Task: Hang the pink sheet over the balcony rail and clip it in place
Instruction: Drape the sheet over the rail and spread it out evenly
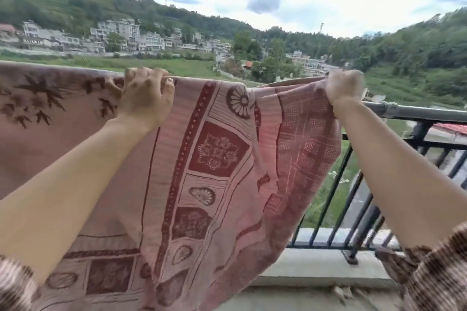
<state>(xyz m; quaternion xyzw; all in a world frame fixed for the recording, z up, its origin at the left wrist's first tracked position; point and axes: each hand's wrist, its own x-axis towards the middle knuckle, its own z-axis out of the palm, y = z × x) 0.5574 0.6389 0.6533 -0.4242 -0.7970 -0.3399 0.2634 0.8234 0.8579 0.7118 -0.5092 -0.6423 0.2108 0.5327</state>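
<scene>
The pink sheet (217, 164) with dark red patterns is stretched across most of the view, its top edge lifted level with the balcony rail (414, 111). My left hand (146, 93) grips the sheet's top edge near the middle. Farther right, my right hand (345, 87) grips the sheet's top corner in a fist, just above the rail's bare stretch. The sheet hides the left part of the rail. No clip is in view.
The dark metal railing with vertical bars (331, 194) stands on a concrete ledge (323, 272) at the right. Beyond it lie green fields, houses and wooded hills. Patterned sleeves (434, 278) show at the bottom corners.
</scene>
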